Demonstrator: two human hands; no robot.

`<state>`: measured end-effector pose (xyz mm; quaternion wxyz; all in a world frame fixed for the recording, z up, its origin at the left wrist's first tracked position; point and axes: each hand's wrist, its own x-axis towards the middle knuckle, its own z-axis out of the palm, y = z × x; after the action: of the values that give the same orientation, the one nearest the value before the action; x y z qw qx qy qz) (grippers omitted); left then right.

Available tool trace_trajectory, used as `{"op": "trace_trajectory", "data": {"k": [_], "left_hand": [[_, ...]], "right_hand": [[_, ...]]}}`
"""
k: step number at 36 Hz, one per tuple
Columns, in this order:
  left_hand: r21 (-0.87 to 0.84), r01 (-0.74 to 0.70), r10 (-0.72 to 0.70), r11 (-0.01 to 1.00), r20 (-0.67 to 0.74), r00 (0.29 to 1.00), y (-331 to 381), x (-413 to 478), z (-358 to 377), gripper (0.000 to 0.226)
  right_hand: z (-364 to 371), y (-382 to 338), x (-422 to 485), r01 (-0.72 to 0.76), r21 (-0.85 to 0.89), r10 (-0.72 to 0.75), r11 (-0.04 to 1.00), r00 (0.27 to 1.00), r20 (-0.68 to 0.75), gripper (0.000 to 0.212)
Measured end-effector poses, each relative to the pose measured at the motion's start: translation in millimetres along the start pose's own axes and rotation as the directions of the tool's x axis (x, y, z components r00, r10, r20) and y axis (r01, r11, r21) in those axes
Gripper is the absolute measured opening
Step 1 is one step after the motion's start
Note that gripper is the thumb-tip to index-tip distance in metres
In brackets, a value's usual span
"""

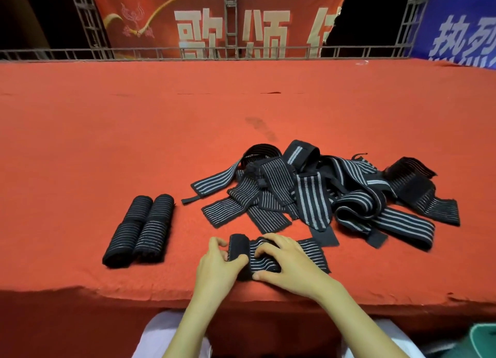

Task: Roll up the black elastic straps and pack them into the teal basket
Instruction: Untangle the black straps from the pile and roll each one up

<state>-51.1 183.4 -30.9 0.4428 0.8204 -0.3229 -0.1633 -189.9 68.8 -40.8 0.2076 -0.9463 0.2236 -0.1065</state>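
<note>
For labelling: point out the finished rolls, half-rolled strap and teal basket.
finished rolls [155,226]: head view, right roll's middle.
half-rolled strap [314,255]: head view, flat end.
teal basket [483,340]: head view, visible corner.

Teal basket [482,340], blurred, mostly beyond the lower right edge.

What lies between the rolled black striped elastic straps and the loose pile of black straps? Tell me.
Head view: only bare red cloth separates the rolled straps from the loose pile.

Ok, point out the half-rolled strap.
The strap held by left hand and right hand: one end rolled, the rest flat; others are fully rolled or loose.
</note>
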Motion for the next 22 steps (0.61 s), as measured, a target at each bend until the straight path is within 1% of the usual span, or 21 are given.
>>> {"op": "trace_trajectory", "data": {"k": [5,9,11,13,15,17,19,22], "left_hand": [[0.005,0.075,-0.075,0.997,-0.085,0.994,-19,7,-32,0.035],[-0.005,0.087,-0.087,0.996,-0.131,0.988,-30,8,-43,0.038],[0.025,0.016,-0.012,1.000,-0.145,0.989,-32,6,-39,0.038],[0.113,-0.103,0.122,0.988,-0.178,0.976,-31,1,-30,0.034],[0.211,-0.239,0.282,0.948,-0.208,0.937,-29,-4,-18,0.029],[0.246,-0.346,0.397,0.905,-0.204,0.895,-26,-6,-10,0.027],[0.204,-0.416,0.451,0.886,-0.170,0.876,-27,-7,-4,0.027],[0.121,-0.444,0.454,0.888,-0.075,0.888,-26,-8,-1,0.039]], "right_hand": [[13,-23,19,0.060,0.028,-0.061,0.998,0.998,0.022,0.042],[20,-32,27,0.055,0.014,-0.056,0.998,0.997,0.048,0.056],[21,-32,28,0.047,0.011,-0.048,0.999,0.998,0.049,0.057],[21,-29,27,0.046,0.009,-0.046,0.999,0.998,0.045,0.053],[19,-25,24,0.050,0.011,-0.050,0.999,0.999,0.021,0.045],[17,-19,21,0.043,0.013,-0.043,0.999,0.999,-0.002,0.045],[15,-13,18,0.013,0.017,-0.013,1.000,1.000,-0.002,0.052],[13,-1,13,-0.034,0.038,0.034,0.999,0.999,0.006,0.053]]}}
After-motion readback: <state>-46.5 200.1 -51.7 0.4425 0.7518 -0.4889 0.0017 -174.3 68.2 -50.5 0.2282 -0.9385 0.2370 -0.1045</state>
